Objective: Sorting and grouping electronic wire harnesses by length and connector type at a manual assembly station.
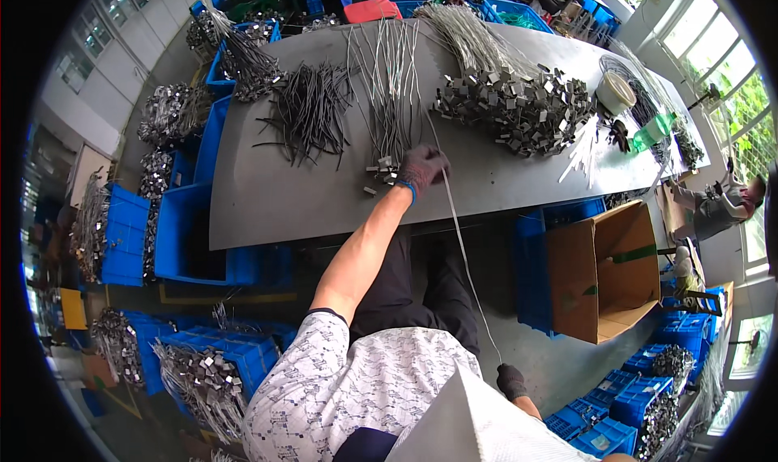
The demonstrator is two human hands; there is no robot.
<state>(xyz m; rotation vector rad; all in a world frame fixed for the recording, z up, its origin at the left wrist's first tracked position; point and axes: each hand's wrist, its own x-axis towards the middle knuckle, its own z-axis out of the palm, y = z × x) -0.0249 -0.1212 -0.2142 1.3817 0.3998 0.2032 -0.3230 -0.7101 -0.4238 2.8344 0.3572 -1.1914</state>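
Note:
My left hand [423,168], in a dark grey knit glove with a blue cuff edge, is over the front half of the metal table. Its fingers are curled round a long thin grey cable [459,233]. This cable runs off the table edge, down past my legs, to my right hand [511,382], low at my right side. That hand, in a dark glove too, is closed at the cable's lower end. Under and beyond my left hand lies a row of similar cables [392,81] with small metal blocks [382,167] at their near ends.
The grey table [267,194] also bears black sleeves [310,109], a big heap of block-ended cables [519,105], white strips [580,152], a tape roll [615,92] and a green bottle [653,132]. Blue crates [192,227] and an open carton [571,275] flank me. Another person [717,203] is at right.

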